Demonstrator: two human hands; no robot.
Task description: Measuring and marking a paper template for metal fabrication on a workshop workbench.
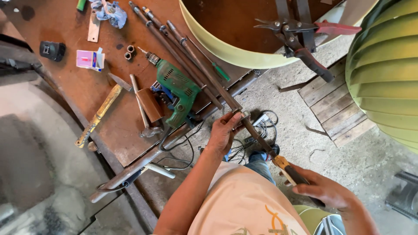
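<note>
Two hands hold one long metal rod (209, 76): the left hand (224, 132) has its fingers closed around its end beyond the table (87, 91) edge, and the right hand (324, 189) grips a wooden-handled tool (289, 169) against it.

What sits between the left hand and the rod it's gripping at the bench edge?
Nothing visible. The left hand is closed directly on the rod, and the right hand holds the tool handle at its near end.

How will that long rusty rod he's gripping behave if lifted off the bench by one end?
The rod looks like steel: probably stiff, heavy for its thickness. Being long, it likely tips down at its far end. Round, so it may roll against the neighbouring rods. Left hand grips mid-length; right hand holds the handle end.
</note>
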